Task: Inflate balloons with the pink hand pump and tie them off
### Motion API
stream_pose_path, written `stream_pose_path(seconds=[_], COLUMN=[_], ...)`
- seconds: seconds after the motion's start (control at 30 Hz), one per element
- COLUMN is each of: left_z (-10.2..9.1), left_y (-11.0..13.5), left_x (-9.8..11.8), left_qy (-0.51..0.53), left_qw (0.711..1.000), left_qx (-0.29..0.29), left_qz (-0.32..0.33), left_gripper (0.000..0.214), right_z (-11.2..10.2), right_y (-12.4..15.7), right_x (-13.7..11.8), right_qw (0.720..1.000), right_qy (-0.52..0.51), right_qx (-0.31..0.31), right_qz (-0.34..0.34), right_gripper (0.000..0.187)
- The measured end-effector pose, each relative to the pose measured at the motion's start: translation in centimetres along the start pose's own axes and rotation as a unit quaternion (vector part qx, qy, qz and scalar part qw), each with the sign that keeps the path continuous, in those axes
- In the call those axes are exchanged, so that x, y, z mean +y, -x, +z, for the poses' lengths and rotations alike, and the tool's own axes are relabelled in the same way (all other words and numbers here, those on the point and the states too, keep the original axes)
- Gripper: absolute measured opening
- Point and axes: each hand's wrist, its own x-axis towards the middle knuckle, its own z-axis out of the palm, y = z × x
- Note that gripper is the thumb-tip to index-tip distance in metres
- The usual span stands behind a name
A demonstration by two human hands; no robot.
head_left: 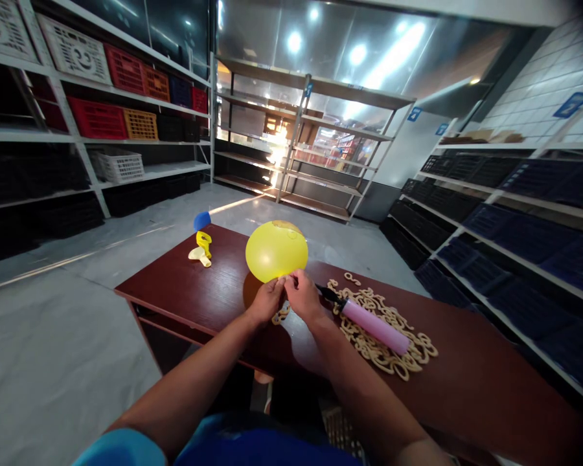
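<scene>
An inflated yellow balloon (274,251) stands out over the table, just beyond my two hands. My left hand (268,299) is closed in a pinch at the balloon's neck. Right beside it, my right hand (301,294) pinches the same spot, its fingers curled. The neck itself is mostly hidden by the fingers. Close to my right hand lies a pink balloon pump (375,325) with a black end, resting on a pile of tan ring-like pieces (364,346). A few more tan pieces (282,315) lie under my hands.
Uninflated balloons lie at the table's far left: a blue one (202,221), a yellow one (204,243) and a cream one (199,255). The dark red-brown table (175,298) spans the front. Shelves with crates (100,120) stand left, dark crates (525,233) right, a metal rack (296,142) behind.
</scene>
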Motion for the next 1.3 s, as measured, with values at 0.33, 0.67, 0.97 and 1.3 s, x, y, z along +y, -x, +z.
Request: stream_pose_path(seconds=[0.33, 0.67, 0.97, 1.3], left_z=[-1.1, -1.2, -0.7, -1.4], left_y=[0.0, 0.4, 0.8, 0.7], left_x=[0.2, 0.0, 0.6, 0.2], left_qy=[-0.134, -0.123, -0.009, 0.024], left_qw=[0.990, 0.992, 0.999, 0.998], left_qx=[0.039, 0.008, -0.031, -0.031], left_qz=[-0.011, 0.006, -0.030, -0.048], left_gripper=[0.041, 0.040, 0.040, 0.042], right_z=[-1.8, -1.1, -1.1, -1.2], right_y=[0.5, 0.6, 1.1, 1.1], right_x=[0.5, 0.8, 0.3, 0.5], right_qw=[0.979, 0.951, 0.993, 0.965], right_qy=[-0.075, -0.270, -0.098, -0.237], right_qx=[-0.057, -0.143, -0.012, -0.111], right_qz=[-0.183, 0.044, -0.059, -0.013], right_gripper=[0.022, 0.023, 0.016, 0.019])
